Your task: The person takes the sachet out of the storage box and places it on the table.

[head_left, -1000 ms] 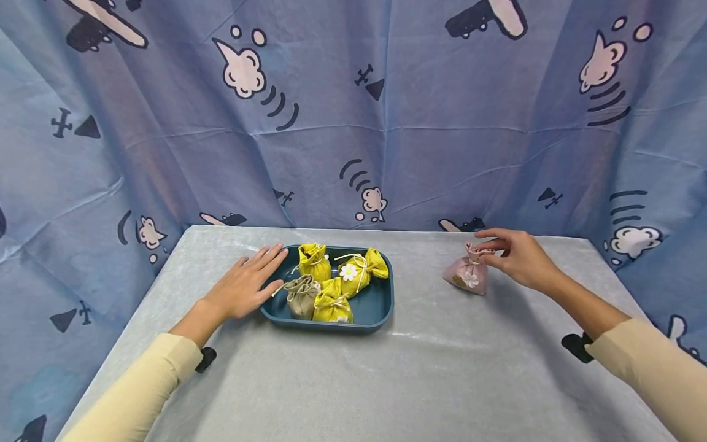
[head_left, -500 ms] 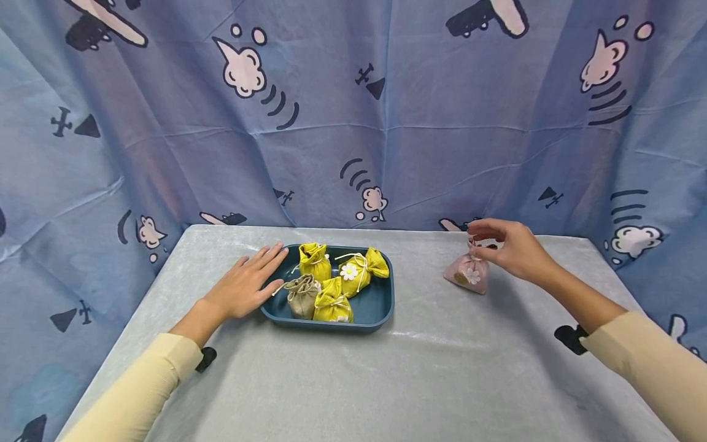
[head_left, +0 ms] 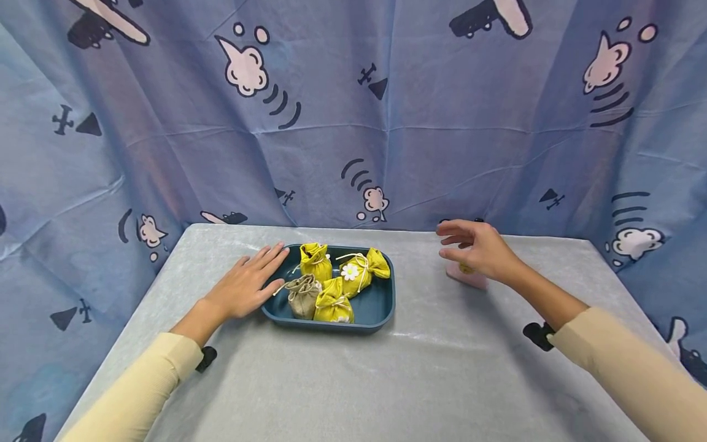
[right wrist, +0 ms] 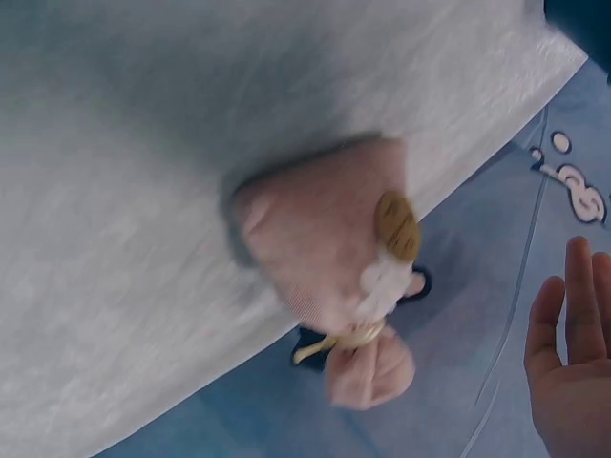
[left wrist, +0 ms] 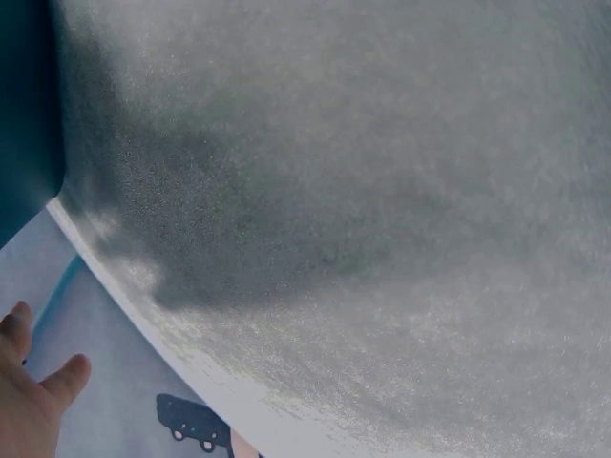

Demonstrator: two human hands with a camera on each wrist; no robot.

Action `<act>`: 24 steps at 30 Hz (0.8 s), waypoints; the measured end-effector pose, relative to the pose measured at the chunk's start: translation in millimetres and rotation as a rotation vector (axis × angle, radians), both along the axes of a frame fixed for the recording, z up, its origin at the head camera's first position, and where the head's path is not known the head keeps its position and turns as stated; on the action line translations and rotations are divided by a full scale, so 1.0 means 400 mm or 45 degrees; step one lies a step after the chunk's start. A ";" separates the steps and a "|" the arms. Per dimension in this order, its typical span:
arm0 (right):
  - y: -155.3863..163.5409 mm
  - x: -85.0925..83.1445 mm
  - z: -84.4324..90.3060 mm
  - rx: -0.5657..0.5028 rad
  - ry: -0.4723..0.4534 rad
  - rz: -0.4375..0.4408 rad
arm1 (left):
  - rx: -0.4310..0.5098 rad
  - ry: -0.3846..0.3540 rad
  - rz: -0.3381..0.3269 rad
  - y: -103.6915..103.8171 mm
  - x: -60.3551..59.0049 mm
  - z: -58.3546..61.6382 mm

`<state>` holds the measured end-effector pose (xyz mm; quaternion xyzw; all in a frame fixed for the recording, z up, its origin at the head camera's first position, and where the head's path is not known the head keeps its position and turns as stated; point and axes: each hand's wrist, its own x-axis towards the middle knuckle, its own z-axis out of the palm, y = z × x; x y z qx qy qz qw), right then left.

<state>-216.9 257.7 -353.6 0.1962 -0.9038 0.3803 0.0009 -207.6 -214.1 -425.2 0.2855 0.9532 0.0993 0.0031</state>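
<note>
Seeing pink pouch (right wrist: 325, 253) lying on desk (head_left: 353, 380) near far edge, cream cord tying neck, white flower and tan tag on front. I am watching right hand (head_left: 477, 248) hovering over it, fingers spread loose, holding nothing. Bare desk lying between pouch and blue tray (head_left: 381, 301). Left hand (head_left: 245, 282) resting flat, fingertips touching tray rim. Tray carrying three yellow pouches (head_left: 333, 302) and one beige pouch (head_left: 301, 294).

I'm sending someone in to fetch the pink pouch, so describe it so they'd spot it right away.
On the grey table, look right of the blue tray to the person's right hand. The pink pouch sits just behind that hand, alone on the cloth. It's the only pink one and the only one outside the tray; the others are yellow or beige.
</note>
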 end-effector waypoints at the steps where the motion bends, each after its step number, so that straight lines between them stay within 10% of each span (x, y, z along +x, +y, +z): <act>1: -0.009 -0.001 -0.002 -0.008 -0.015 0.004 | 0.001 0.001 0.000 0.000 -0.001 0.000; 24: -0.194 -0.017 -0.050 -0.176 -0.117 0.166 | -0.001 -0.012 0.007 -0.001 -0.003 -0.003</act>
